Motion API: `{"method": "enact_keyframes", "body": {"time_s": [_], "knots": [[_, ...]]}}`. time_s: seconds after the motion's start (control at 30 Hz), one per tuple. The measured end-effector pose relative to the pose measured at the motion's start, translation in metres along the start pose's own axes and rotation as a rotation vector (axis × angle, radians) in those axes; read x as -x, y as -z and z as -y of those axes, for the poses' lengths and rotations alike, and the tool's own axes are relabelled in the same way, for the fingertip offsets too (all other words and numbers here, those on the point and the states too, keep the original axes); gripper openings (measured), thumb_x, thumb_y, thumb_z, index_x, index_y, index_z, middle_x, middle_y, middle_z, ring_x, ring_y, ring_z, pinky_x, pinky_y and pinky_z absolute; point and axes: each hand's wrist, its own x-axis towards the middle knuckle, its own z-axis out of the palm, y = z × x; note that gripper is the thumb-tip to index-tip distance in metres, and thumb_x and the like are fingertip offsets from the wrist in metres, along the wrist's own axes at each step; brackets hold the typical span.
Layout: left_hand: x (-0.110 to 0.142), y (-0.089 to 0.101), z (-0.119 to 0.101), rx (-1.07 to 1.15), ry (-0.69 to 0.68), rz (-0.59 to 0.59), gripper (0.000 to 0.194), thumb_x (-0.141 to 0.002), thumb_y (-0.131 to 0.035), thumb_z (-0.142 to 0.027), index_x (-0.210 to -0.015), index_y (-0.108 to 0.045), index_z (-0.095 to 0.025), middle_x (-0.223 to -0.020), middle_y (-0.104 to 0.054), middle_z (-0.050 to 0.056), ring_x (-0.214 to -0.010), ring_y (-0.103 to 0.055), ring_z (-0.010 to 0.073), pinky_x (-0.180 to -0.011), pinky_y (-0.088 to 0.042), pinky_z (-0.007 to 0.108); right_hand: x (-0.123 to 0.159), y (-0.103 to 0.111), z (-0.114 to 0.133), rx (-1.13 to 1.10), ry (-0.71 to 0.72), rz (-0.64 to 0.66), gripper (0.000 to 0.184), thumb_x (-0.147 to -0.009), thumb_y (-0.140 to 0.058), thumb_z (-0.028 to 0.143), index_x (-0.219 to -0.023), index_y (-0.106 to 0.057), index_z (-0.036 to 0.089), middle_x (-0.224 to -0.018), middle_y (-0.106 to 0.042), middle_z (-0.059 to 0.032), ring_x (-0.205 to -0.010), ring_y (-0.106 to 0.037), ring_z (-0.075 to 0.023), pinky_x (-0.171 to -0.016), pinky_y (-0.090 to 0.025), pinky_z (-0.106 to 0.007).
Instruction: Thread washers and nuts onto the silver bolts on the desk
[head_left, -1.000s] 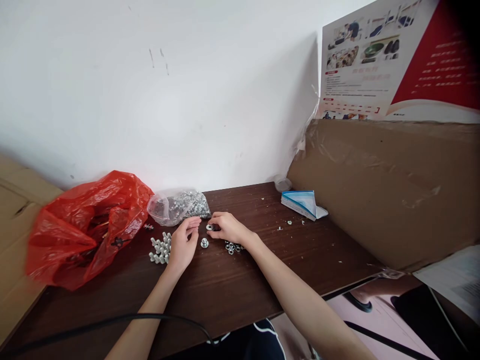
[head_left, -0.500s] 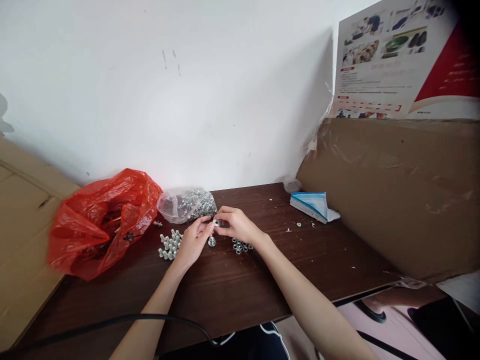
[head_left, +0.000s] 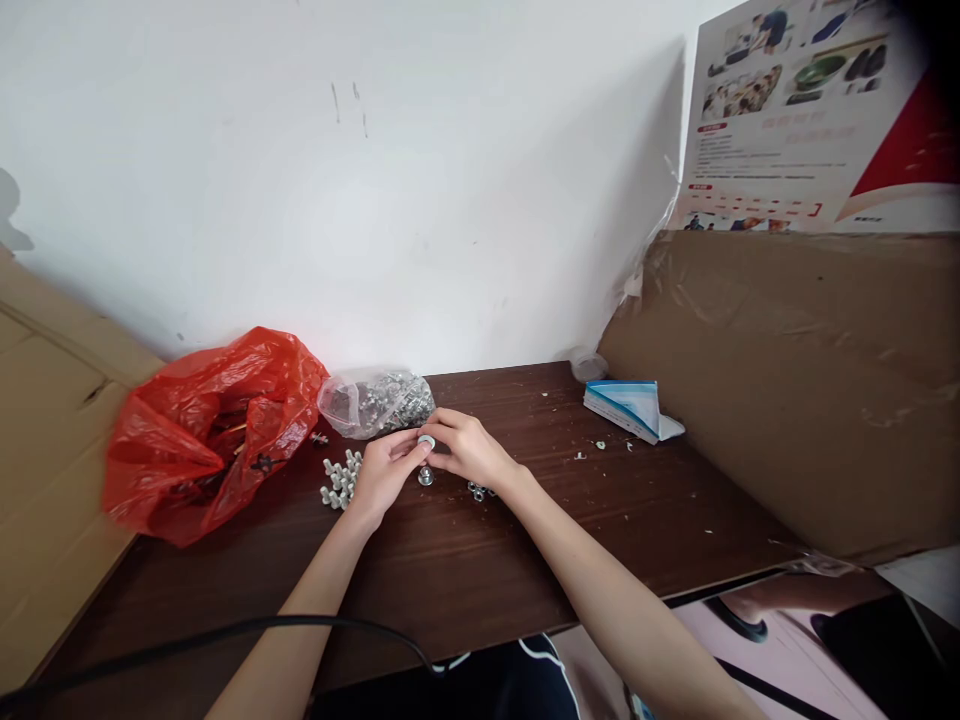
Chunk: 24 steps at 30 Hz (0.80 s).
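Between the fingertips of both hands is a small round metal part (head_left: 426, 441), pale on its upper face; the fingers cover its lower side. My left hand (head_left: 386, 471) pinches it from the left, thumb on its edge. From the right my right hand (head_left: 466, 447) grips it too, fingers bent. Just below, a shiny flanged metal piece (head_left: 426, 476) stands on the dark table. A cluster of bolts (head_left: 341, 480) stands beside my left hand, partly hidden by it. Several metal nuts (head_left: 478, 491) lie under my right wrist, which covers some of them.
Behind the hands lies a clear plastic bag (head_left: 382, 404) of metal parts. A red plastic bag (head_left: 214, 435) sits at left. At right are a blue-and-white packet (head_left: 622, 408), small scraps and a large cardboard box (head_left: 795, 380). A black cable (head_left: 247, 627) crosses the front.
The round part has turned in my fingers: its dark hole showed before, now a pale face does. My right hand has shifted slightly left over the nuts. The camera view has moved a little.
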Motion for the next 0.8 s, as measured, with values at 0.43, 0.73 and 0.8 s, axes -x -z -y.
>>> {"method": "enact_keyframes", "body": {"time_s": [0.43,0.73,0.8], "knots": [[0.005,0.004,0.007,-0.160,-0.276,-0.114,0.059,-0.073,-0.071,-0.031,-0.121,-0.039,-0.021,-0.087,-0.072,0.004,-0.082,-0.070,0.0192,-0.082,-0.054,0.034,0.003,0.004,0.008,-0.205,-0.046,-0.035,0.036,-0.083,-0.057,0.011,-0.119,-0.057,0.015,-0.108,-0.053,-0.0097,-0.094,-0.056,-0.0188,-0.081,-0.052,-0.034],[0.007,0.007,0.008,-0.444,-0.377,-0.087,0.055,-0.079,-0.063,-0.024,-0.126,-0.034,-0.022,-0.094,-0.072,0.004,-0.087,-0.070,0.0190,-0.084,-0.054,0.036,0.007,0.006,-0.003,-0.345,-0.081,0.002,0.036,-0.082,-0.065,0.015,-0.117,-0.062,0.022,-0.103,-0.056,-0.0058,-0.087,-0.058,-0.0163,-0.074,-0.052,-0.032],[0.008,0.007,0.008,-0.463,-0.379,-0.073,0.054,-0.079,-0.062,-0.022,-0.126,-0.035,-0.022,-0.095,-0.072,0.004,-0.089,-0.070,0.0193,-0.085,-0.054,0.036,0.008,0.005,-0.004,-0.327,-0.078,0.004,0.035,-0.082,-0.065,0.016,-0.116,-0.063,0.022,-0.101,-0.057,-0.0059,-0.084,-0.058,-0.0160,-0.073,-0.052,-0.031]]}}
